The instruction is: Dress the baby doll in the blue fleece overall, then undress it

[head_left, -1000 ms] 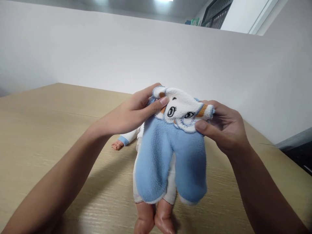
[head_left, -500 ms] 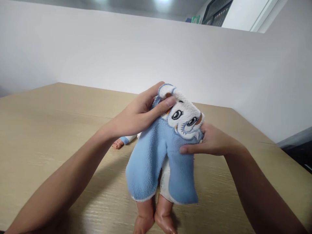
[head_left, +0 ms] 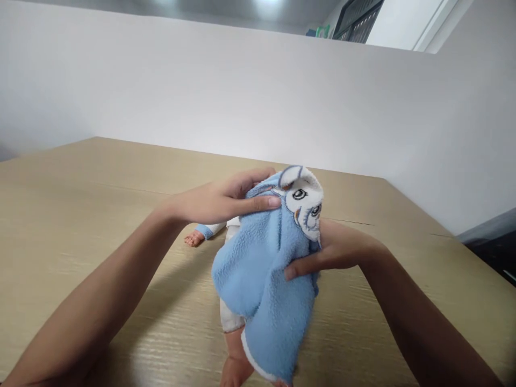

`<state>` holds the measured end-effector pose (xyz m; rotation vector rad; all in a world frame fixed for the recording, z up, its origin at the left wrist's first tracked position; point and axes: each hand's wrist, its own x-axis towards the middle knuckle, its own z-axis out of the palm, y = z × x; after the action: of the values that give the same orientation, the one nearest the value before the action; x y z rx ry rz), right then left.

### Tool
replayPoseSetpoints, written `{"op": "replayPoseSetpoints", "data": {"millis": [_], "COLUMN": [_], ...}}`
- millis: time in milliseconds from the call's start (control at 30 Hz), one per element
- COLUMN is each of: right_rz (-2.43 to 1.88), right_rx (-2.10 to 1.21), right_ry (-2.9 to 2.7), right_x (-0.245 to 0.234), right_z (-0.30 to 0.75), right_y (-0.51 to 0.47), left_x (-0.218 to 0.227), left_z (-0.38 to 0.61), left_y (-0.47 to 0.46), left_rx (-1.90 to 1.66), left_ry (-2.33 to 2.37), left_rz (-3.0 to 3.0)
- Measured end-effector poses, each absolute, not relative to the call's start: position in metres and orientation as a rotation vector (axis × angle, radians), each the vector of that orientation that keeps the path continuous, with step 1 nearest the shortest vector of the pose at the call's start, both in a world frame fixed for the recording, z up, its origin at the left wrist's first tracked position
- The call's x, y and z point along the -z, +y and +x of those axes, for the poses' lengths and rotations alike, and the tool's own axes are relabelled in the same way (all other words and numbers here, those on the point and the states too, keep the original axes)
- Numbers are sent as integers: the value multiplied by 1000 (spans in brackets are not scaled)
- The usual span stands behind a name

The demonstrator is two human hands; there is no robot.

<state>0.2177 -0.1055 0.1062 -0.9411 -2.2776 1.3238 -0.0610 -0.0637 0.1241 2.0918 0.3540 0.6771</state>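
Observation:
I hold up a small pair of blue fleece trousers (head_left: 262, 274) with a white embroidered animal face at the waist. My left hand (head_left: 226, 201) pinches the waist's left side between thumb and fingers. My right hand (head_left: 330, 250) grips the right side, thumb pressed on the front of the fleece. Behind and under the cloth lies a doll (head_left: 236, 322) in white clothes on the wooden table (head_left: 100, 226). One doll hand with a blue cuff (head_left: 197, 236) pokes out to the left, and a bare leg shows below the cloth. Most of the doll is hidden.
A white partition wall (head_left: 242, 97) stands along the table's far edge. The table's right edge (head_left: 459, 236) drops off to a dark floor area at the right.
Both hands have come lower and closer together. The trousers have twisted, so the animal face now turns to the right, and the two legs have bunched into one hanging fold.

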Motion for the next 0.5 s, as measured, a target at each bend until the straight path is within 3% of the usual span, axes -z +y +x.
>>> {"op": "replayPoseSetpoints", "data": {"millis": [200, 400, 500], "right_rz": [-822, -644, -611], "right_rx": [-1277, -1832, -1705], "right_ry": [-2111, -2379, -2383], "right_x": [-100, -102, -107], "right_z": [228, 225, 221], "right_y": [-106, -109, -111], "left_x": [-127, -128, -126], "left_z": [-78, -74, -74], "left_y": [-61, -64, -64], "left_rx": [-256, -448, -438], "left_ry": [264, 240, 229], "left_rz": [2039, 2064, 2014]}}
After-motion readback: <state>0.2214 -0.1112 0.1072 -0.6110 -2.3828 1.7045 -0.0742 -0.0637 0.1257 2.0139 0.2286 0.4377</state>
